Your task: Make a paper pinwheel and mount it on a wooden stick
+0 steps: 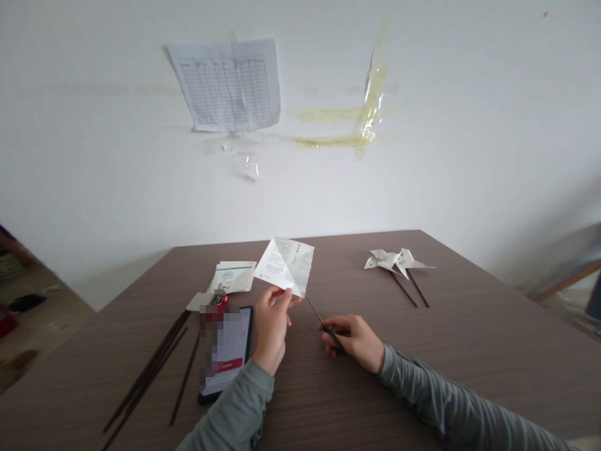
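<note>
Hands meet over a brown desk [469, 326]: the left hand [271, 326] pinches a creased paper square [286, 264] by its lower corner, lifting it upright so the folds face the wearer, while the right hand [354, 338] is closed around a thin dark stick [322, 322] angled up toward that corner. Spare sticks [150, 369] and a phone [228, 351] lie at left; two finished paper pinwheels [397, 260] rest well apart at right.
</note>
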The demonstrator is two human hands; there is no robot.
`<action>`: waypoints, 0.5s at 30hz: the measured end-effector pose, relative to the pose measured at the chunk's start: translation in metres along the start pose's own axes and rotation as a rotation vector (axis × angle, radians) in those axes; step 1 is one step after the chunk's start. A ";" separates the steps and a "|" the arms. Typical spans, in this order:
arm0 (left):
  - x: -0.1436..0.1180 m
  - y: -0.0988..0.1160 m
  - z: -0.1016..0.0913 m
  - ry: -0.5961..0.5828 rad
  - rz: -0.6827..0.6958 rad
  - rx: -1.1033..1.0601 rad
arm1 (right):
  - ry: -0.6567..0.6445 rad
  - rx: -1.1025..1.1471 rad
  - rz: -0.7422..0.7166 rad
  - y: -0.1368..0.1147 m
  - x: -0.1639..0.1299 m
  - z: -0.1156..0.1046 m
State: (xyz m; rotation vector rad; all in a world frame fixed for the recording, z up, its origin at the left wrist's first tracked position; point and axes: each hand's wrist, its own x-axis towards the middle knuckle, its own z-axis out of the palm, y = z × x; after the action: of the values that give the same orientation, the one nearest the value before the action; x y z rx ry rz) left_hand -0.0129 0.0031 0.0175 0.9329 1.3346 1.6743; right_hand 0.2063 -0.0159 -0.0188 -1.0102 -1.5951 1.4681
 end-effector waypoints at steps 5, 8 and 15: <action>0.000 -0.003 0.000 -0.011 0.018 -0.034 | -0.008 0.006 -0.009 0.000 0.000 0.001; 0.000 -0.003 0.000 -0.025 0.022 -0.038 | -0.007 0.014 -0.009 0.002 0.000 0.002; -0.001 -0.004 -0.001 -0.044 0.027 -0.018 | -0.015 0.031 -0.010 0.005 0.000 0.002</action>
State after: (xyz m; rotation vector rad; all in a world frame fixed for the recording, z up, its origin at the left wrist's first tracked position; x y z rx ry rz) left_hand -0.0134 0.0026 0.0136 0.9758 1.2815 1.6734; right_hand 0.2042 -0.0163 -0.0236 -0.9738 -1.5811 1.4927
